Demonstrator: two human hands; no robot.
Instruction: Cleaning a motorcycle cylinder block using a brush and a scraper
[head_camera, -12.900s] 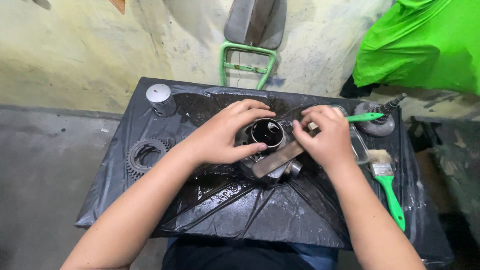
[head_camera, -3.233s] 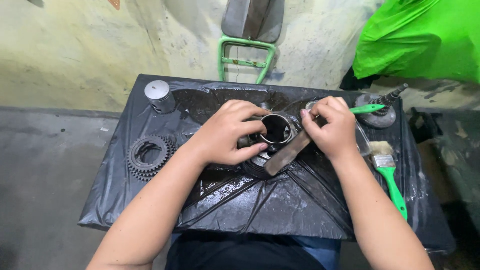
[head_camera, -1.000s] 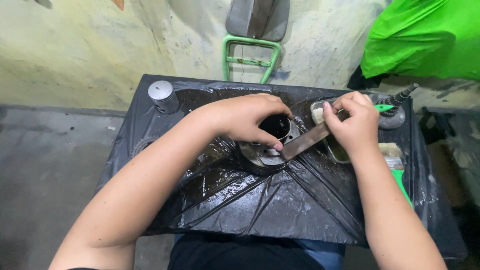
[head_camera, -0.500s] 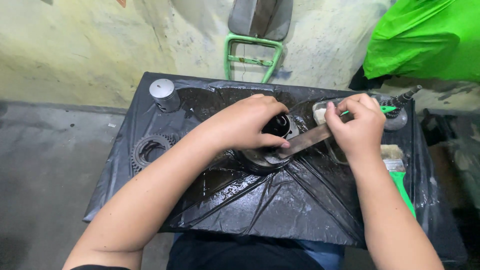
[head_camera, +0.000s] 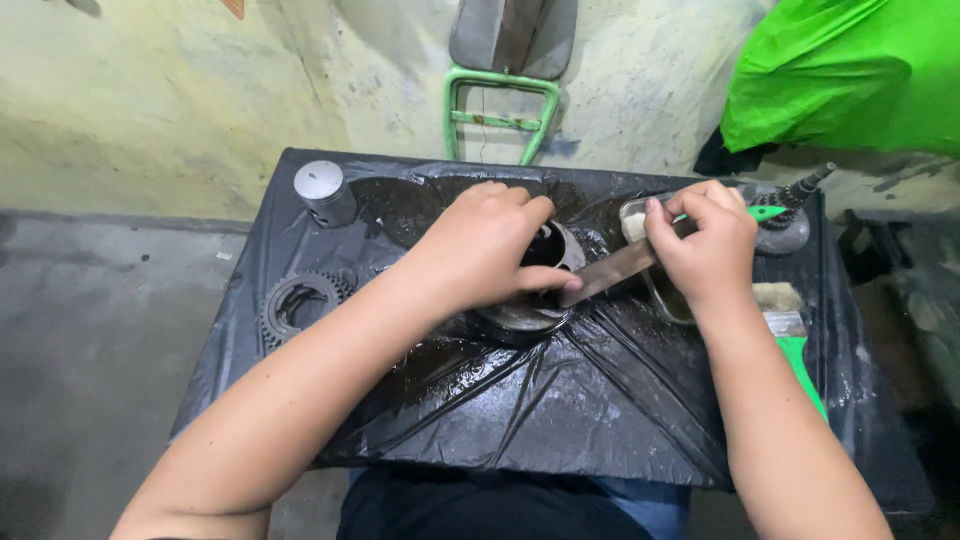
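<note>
Two hands are working over the black-wrapped table (head_camera: 600, 440): the left hand (head_camera: 487, 250) is curling closed around a round metal cylinder part (head_camera: 530, 300) at the middle, steadying it, while the right hand (head_camera: 705, 250) is gripping a flat metal blade (head_camera: 610, 275) against its rim. Behind the right hand, a clear tub (head_camera: 650, 255) is holding murky liquid.

The right hand (head_camera: 705, 250) has drawn the flat metal blade (head_camera: 612, 274) outward, tip now at the cylinder's (head_camera: 530, 290) rim

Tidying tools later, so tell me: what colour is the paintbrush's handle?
Green; the paintbrush shows best in the head view.
</note>
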